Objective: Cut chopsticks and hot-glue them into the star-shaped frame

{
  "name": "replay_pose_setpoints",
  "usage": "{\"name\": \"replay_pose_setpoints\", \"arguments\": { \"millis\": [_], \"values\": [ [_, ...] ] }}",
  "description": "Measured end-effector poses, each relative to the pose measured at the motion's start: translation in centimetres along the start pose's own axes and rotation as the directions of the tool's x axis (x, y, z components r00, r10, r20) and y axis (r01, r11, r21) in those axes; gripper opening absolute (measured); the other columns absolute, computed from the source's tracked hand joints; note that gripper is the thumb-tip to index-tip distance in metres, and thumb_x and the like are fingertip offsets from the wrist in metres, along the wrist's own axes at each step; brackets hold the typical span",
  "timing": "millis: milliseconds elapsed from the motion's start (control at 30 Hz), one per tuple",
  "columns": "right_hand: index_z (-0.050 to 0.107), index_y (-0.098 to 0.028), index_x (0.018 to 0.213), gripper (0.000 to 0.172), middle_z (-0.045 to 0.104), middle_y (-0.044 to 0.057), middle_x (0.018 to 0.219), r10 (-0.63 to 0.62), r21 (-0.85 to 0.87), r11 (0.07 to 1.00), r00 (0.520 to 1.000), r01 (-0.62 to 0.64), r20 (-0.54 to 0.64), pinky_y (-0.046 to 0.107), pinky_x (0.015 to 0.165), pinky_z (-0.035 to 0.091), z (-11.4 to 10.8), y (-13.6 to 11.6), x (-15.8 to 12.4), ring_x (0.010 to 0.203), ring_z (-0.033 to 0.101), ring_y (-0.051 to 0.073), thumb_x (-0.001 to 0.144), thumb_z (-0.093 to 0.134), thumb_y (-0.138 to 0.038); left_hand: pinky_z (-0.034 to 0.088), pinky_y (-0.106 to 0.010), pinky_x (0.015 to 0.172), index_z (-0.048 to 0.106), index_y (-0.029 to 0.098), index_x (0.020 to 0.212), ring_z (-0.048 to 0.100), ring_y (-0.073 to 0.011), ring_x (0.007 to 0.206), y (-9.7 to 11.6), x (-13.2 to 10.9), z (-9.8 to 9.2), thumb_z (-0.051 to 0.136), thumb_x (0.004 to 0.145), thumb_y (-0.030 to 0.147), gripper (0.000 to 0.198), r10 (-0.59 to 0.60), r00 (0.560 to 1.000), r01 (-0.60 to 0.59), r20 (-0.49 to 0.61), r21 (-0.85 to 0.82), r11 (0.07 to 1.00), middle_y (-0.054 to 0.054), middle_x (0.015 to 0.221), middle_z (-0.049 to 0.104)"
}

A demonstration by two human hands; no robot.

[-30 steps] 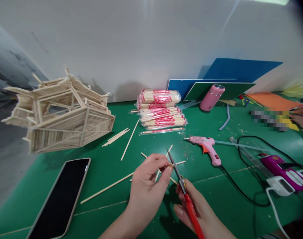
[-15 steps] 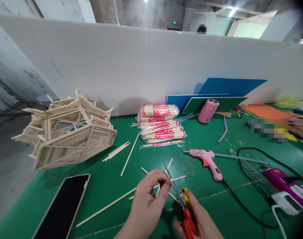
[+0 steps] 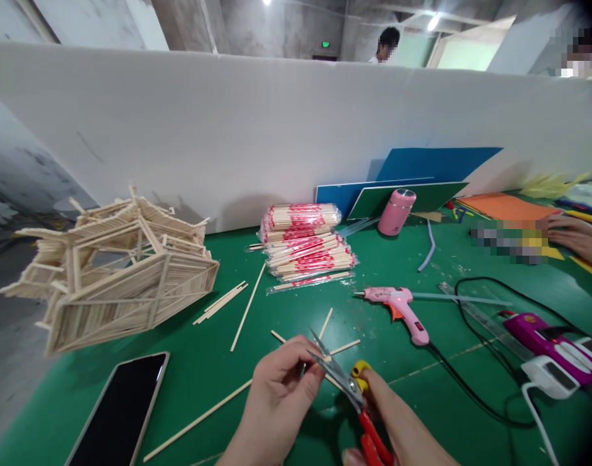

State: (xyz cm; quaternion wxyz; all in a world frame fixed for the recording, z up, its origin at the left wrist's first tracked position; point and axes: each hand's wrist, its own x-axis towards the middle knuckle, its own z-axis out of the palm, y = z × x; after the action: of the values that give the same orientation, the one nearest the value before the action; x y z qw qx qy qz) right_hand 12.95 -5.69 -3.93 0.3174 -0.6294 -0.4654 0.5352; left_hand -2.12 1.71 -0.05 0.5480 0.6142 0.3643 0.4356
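My left hand (image 3: 281, 395) is closed in a pinch on a group of crossed thin wooden sticks (image 3: 345, 348), whose ends stick out around my fingers. Where the sticks meet is partly hidden. My right hand (image 3: 393, 414) grips scissors (image 3: 366, 430) with red handles and yellow parts. Their parted blades point up and left, the tips close by my left fingertips. A long wooden stick (image 3: 199, 419) runs from the lower left toward my left hand; my hand hides its far end. Several loose sticks (image 3: 222, 303) lie farther left on the green table (image 3: 296, 310).
Left stands a stick-built model (image 3: 125, 285), with a phone (image 3: 118, 408) in front. Wrapped chopsticks (image 3: 306, 246) are piled at the back. To the right are a pink glue gun (image 3: 398, 307), its cord, a pink bottle (image 3: 396, 212) and a purple device (image 3: 553, 346). Another person's hands (image 3: 575, 236) rest far right.
The scissor blades have spread wider near my left fingertips. My view has shifted slightly, moving the table things left in the picture. A person's head shows more above the partition.
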Motion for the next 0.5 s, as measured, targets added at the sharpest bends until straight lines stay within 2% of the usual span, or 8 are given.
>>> {"name": "replay_pose_setpoints", "arguments": {
  "millis": [167, 267, 333, 400, 500],
  "values": [
    [0.048, -0.02, 0.099, 0.048, 0.055, 0.002, 0.079, -0.081, -0.151, 0.986, 0.995, 0.071, -0.059, 0.025, 0.058, 0.041, -0.53, -0.62, 0.21, 0.062, 0.051, 0.014, 0.055, 0.062, -0.033, 0.04, -0.018, 0.06, 0.059, 0.016, 0.067, 0.05, -0.0102, 0.065, -0.01, -0.04, 0.03, 0.055, 0.075, 0.016, 0.009, 0.002, 1.0, -0.002, -0.013, -0.031, 1.0, 0.0, 0.067, 0.054],
    [0.046, -0.021, 0.101, 0.048, 0.054, 0.0, 0.072, -0.069, -0.177, 0.982, 0.997, 0.072, 0.026, 0.025, 0.059, 0.04, -0.73, -0.69, 0.36, 0.061, 0.049, 0.014, 0.057, 0.061, -0.035, 0.041, -0.018, 0.06, 0.059, 0.017, 0.068, 0.051, -0.0109, 0.065, -0.04, -0.04, 0.0, 0.054, 0.075, 0.016, 0.009, 0.03, 0.999, -0.029, -0.04, 0.019, 0.999, 0.0, 0.068, 0.055],
    [0.045, -0.021, 0.102, 0.049, 0.052, -0.001, 0.068, -0.049, -0.147, 0.988, 0.998, 0.054, 0.04, 0.025, 0.057, 0.039, -0.65, -0.76, 0.32, 0.058, 0.048, 0.014, 0.057, 0.06, -0.035, 0.042, -0.019, 0.06, 0.059, 0.017, 0.07, 0.052, -0.0113, 0.066, -0.11, -0.05, -0.04, 0.053, 0.076, 0.015, 0.009, 0.074, 0.996, -0.07, -0.039, 0.086, 0.994, -0.001, 0.07, 0.055],
    [0.046, -0.021, 0.1, 0.048, 0.05, -0.002, 0.066, -0.05, -0.077, 0.996, 0.999, 0.05, 0.006, 0.025, 0.058, 0.039, -0.38, -0.86, 0.22, 0.06, 0.048, 0.014, 0.056, 0.06, -0.035, 0.042, -0.019, 0.06, 0.059, 0.017, 0.071, 0.052, -0.0113, 0.066, -0.2, -0.11, -0.09, 0.052, 0.076, 0.014, 0.01, 0.113, 0.993, -0.108, -0.024, 0.156, 0.982, -0.001, 0.071, 0.056],
    [0.049, -0.02, 0.094, 0.041, 0.05, -0.001, 0.065, -0.055, 0.021, 0.998, 0.998, 0.054, 0.025, 0.024, 0.056, 0.039, 0.11, -0.82, 0.1, 0.058, 0.046, 0.013, 0.057, 0.06, -0.035, 0.042, -0.019, 0.059, 0.058, 0.018, 0.07, 0.052, -0.0115, 0.066, -0.34, -0.28, -0.08, 0.05, 0.076, 0.013, 0.011, 0.145, 0.989, -0.136, -0.019, 0.239, 0.961, -0.001, 0.07, 0.055]
  ]
}}
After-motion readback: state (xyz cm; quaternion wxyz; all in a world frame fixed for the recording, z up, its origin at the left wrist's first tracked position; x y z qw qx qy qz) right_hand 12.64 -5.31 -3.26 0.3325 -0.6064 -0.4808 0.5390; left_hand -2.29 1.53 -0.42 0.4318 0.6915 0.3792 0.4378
